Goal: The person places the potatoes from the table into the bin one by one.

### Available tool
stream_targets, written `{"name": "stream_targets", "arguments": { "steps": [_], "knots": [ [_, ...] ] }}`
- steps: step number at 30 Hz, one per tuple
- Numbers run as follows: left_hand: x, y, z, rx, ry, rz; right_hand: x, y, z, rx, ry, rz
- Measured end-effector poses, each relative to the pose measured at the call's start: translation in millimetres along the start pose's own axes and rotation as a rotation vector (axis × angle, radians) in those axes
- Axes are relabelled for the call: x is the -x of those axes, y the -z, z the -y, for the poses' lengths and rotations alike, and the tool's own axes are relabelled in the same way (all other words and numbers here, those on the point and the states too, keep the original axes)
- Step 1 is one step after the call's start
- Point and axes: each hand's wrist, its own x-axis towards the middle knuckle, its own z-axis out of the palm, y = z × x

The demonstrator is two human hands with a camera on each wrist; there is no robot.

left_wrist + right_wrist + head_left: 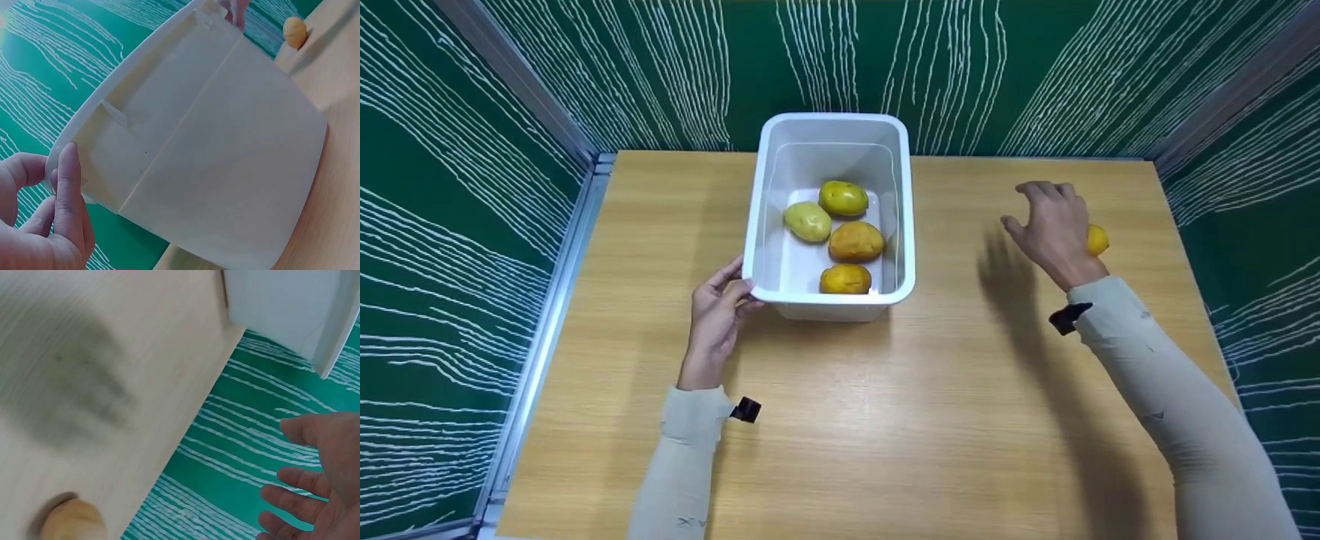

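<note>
A white plastic bin (906, 210) stands near the back of the table. My left hand (716, 319) pinches its rim at the near left corner, thumb on top; the left wrist view shows the fingers (68, 174) right at that rim. Inside the bin lie several mango-like fruits: a green one (843, 198), a pale green one (808, 222), an orange-yellow one (856, 241) and a yellow one (845, 279). To the right, my right hand (1054, 229) hangs above the table with fingers spread and nothing in it. A yellow fruit (1098, 240) lies on the table, partly hidden by this hand.
The wooden table (840, 420) carries the bin and the loose fruit. Green walls (750, 67) with white wavy lines rise behind and at both sides, with metal strips (544, 300) along the edges. A shadow of the right arm falls on the tabletop.
</note>
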Motion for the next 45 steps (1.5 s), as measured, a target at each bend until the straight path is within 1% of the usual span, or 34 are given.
{"name": "stream_targets", "arguments": {
  "steps": [4, 9, 14, 18, 24, 28, 34, 38, 41, 45],
  "knots": [
    [0.3, -0.2, -0.3, -0.005, 0.000, -0.002, 5.4, -2.3, -16.2, 0.002, -0.031, 0.009],
    [-1.2, 0.1, 0.7, -0.004, 0.006, -0.012, 13.8, -5.9, -38.5, -0.005, -0.052, 0.000],
    [-1.8, -0.2, 0.7, -0.007, 0.006, -0.023, 19.9, -8.0, -53.9, -0.026, -0.099, 0.012],
    [-1.5, 0.3, 0.6, -0.010, 0.008, -0.028, 23.6, -8.8, -61.2, -0.022, -0.127, 0.031],
    [-1.8, 0.4, -0.1, -0.013, 0.027, -0.027, 29.2, -10.9, -73.7, 0.007, -0.142, 0.066],
    [-2.4, 0.0, 0.0, -0.006, 0.029, -0.030, 32.6, -12.7, -83.6, 0.004, -0.174, 0.100],
    [-1.8, 1.3, 0.6, -0.016, 0.017, -0.025, 37.2, -14.4, -96.0, 0.027, -0.230, 0.156],
    [-1.4, 1.3, 1.1, -0.020, 0.005, -0.011, 40.2, -16.7, -103.3, 0.034, -0.248, 0.157],
    [-1.2, 1.4, 1.6, -0.029, -0.002, -0.004, 42.4, -18.3, -108.6, 0.035, -0.245, 0.142],
    [-1.5, 1.3, 2.2, -0.029, -0.002, -0.012, 43.5, -19.6, -114.0, 0.028, -0.261, 0.156]
  ]
}}
